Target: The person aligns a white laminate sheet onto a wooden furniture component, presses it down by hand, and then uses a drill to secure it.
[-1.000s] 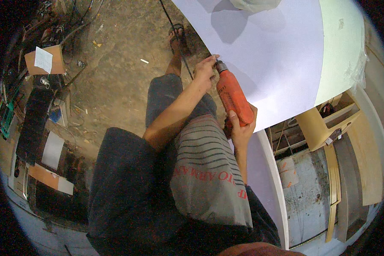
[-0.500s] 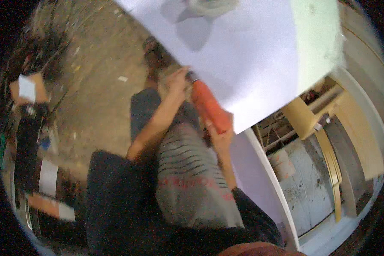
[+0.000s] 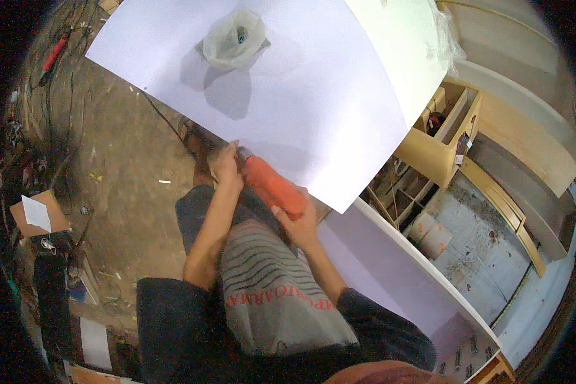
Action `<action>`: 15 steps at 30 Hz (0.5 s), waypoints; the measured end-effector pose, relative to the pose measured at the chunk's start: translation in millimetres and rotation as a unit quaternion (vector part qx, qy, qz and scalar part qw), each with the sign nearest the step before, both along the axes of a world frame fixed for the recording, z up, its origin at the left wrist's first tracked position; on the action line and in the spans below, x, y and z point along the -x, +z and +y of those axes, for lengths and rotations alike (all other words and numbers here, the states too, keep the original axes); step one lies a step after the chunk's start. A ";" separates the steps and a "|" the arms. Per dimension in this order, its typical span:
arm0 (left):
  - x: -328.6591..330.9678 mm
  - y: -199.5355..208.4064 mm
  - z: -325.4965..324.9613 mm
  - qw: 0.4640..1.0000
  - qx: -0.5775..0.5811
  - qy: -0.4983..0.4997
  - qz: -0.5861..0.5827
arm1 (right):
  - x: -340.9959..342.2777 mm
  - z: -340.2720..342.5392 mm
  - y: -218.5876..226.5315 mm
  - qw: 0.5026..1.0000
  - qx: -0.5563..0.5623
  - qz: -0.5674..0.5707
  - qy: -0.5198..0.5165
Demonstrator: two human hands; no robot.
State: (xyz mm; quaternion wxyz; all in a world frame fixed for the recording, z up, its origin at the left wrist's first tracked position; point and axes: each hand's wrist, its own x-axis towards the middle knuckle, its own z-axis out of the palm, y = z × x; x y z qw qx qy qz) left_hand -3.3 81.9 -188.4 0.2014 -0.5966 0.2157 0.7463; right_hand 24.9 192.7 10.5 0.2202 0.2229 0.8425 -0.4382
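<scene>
Wrapped round the rear of an orange drill [image 3: 274,187]: right hand [image 3: 301,225], thumb laid against the near side of the body. Chuck [image 3: 244,153] is aimed up-left in view and is held right at the near edge of the white panel [image 3: 326,115], roughly midway between its left corner and its near corner. Drill body is angled back from there toward the near corner. Left hand [image 3: 226,165] is raised to the chuck end, fingertips brought up to the same panel edge; whether anything is pinched by them cannot be told, too small and blurred.

On the panel, inward from the left corner, a translucent plastic bag [image 3: 227,48] is stood with its mouth open; something dark is seen inside. Past the panel's curved right edge, a pale green surface [image 3: 403,38] is seen, clear film [image 3: 450,45] bunched at its outer side.

Off the near corner, a lilac panel [image 3: 371,249] is seen, edged in white. Farther right, a yellowish drawer box [image 3: 429,157] is placed. At far left, a white paper [image 3: 36,213] is laid on a brown board.
</scene>
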 end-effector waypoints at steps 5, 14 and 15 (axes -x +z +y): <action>-4.1 8.4 -0.6 1.000 -0.012 -0.002 -0.002 | -17.5 4.9 -4.3 1.000 -0.010 0.013 0.009; -7.4 12.8 3.1 0.998 -0.020 0.049 0.016 | -11.4 12.4 -4.7 0.999 0.013 0.019 0.033; -15.0 2.7 2.6 0.998 -0.016 0.051 0.017 | -10.9 9.6 -3.6 0.999 0.010 0.015 0.038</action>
